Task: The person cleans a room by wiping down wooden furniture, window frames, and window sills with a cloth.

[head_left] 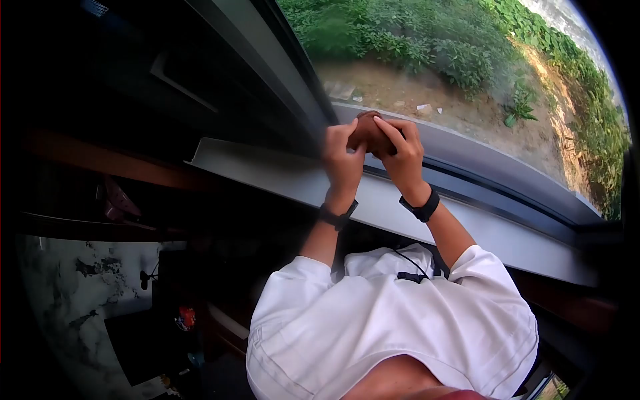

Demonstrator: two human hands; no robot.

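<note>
Both hands are raised over the window sill [280, 180], close together, with a brown, crumpled, soft-looking item [371, 135] between them. My left hand [343, 157] grips its left side, thumb and fingers pressed on it. On the other side my right hand [404, 150] pinches it, with the index finger along its top. A dark band is around each wrist. Part of the item is hidden behind the fingers, and what exactly it is cannot be made out.
A window frame [300, 93] runs diagonally at the upper left of the hands. Beyond the glass are soil and green plants [433, 40]. At the lower left are a marbled surface [80, 293], a dark flat object [133, 343] and a small red packet [186, 318].
</note>
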